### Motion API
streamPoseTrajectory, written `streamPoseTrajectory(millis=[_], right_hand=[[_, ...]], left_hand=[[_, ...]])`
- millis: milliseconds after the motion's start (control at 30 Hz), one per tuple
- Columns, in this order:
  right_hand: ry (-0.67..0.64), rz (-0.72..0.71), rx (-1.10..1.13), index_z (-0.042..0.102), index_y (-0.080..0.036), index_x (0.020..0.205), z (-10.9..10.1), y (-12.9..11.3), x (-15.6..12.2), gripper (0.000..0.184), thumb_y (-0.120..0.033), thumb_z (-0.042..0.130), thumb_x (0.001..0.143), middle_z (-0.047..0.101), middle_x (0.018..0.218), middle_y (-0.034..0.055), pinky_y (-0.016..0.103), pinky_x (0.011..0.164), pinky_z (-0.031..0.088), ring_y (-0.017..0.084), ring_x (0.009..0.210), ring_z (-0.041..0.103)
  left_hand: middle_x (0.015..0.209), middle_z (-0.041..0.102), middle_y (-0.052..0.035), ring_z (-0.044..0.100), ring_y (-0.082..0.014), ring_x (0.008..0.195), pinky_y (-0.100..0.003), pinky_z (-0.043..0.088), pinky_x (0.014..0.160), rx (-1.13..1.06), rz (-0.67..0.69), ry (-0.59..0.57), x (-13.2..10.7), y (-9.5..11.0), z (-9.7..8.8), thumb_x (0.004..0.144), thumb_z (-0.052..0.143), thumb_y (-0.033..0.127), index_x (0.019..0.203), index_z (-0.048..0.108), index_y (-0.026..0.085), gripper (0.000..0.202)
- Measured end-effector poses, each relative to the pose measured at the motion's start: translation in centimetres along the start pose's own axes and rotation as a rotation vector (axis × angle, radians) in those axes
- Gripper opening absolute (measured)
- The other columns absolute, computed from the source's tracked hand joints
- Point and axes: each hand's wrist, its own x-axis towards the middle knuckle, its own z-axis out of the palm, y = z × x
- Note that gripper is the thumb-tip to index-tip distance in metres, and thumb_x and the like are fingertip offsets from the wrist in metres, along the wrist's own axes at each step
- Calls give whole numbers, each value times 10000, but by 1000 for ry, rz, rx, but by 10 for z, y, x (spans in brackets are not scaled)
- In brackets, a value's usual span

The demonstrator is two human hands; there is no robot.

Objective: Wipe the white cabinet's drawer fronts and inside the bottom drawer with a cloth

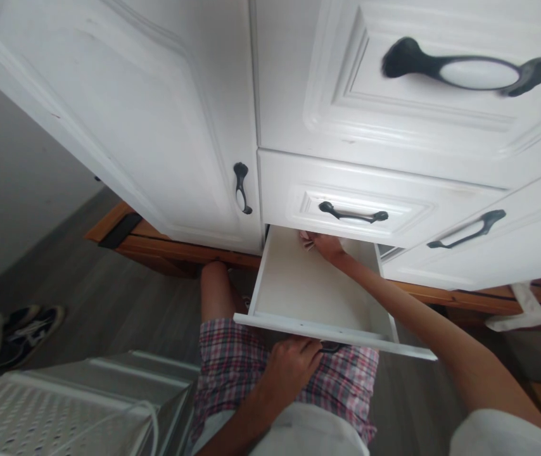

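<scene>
A white drawer (299,285) is pulled out from the bottom of the white cabinet, its pale inside in view. My right hand (327,246) reaches into the back of it, closed on a crumpled pinkish cloth (306,240) that touches the drawer bottom near the rear left. The cabinet front above partly covers this hand. My left hand (292,364) is below the drawer front, fingers curled at its dark handle (332,347), most of which is hidden.
Closed drawers with dark handles (353,214) and a cabinet door (180,126) rise ahead. Under the cabinet runs a wooden base (156,250). A white perforated basket (61,418) stands at lower left, near another person's shoe (33,332). White material (524,307) hangs at right.
</scene>
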Motion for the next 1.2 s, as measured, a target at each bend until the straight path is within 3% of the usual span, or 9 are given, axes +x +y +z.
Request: streamPoseTrajectory(millis=[167,233,367,467,700,833,1000,1133,1200], right_hand=[[-94,-80,-8,734,-124,1116,0,8,1,401,-505,610,1094,754,1076,55,337,875,617,145,873,718],[-137,-107,-35,737,-174,1160,-4,14,-3,286,-408,578,1118,777,1079,71,349,865,600,183,900,724],[-261,-149,-189,736,-173,1312,-5,23,-17,326,-195,495,1093,738,1268,139,352,989,525,257,1097,695],[-383,-203,-318,696,-178,1422,0,19,-38,448,-88,484,1038,661,1350,186,381,1046,479,281,1153,661],[-575,-416,-471,605,-239,1519,10,-14,-109,482,-132,435,1081,628,1296,163,358,923,494,260,1061,639],[-712,-531,-353,653,-208,1430,8,-23,-130,407,-150,476,1068,654,1215,132,351,883,492,229,955,644],[-819,-509,-135,753,-169,1192,7,-21,-133,303,-122,587,943,691,1161,116,321,855,492,201,888,652],[-845,-486,-156,783,-167,1108,-2,-6,-119,369,-41,657,785,752,1055,72,272,838,507,201,930,690],[-781,-436,-200,787,-166,1147,-15,7,-107,411,-25,645,787,768,1054,73,264,867,511,209,977,709]], left_hand=[[1000,826,27,790,-204,850,-329,627,748,-12,-8,2,-2,1,2,1044,704,263,1084,745,279,59],[995,823,34,787,-208,837,-336,626,740,-19,-10,25,-2,1,2,1050,696,265,1087,740,280,60],[996,819,34,784,-217,829,-350,630,734,-14,10,33,-1,2,0,1065,667,259,1094,732,276,73],[994,819,27,782,-215,827,-346,632,736,0,23,10,0,1,0,1068,660,264,1088,735,273,78],[1008,817,17,792,-215,848,-336,644,752,13,33,-21,1,-1,-1,1046,691,243,1096,737,268,72],[1042,817,12,801,-235,893,-358,667,783,-10,34,-12,3,0,-2,1012,738,221,1101,733,259,97],[1092,821,9,808,-248,950,-378,684,840,-39,14,-28,2,1,-1,995,761,199,1113,742,261,135],[1158,820,11,808,-255,1011,-400,689,875,-66,-9,-38,1,2,0,978,787,184,1210,737,272,253],[1150,822,13,808,-245,995,-389,688,869,-77,-12,-36,1,2,0,976,791,178,1206,738,268,252]])
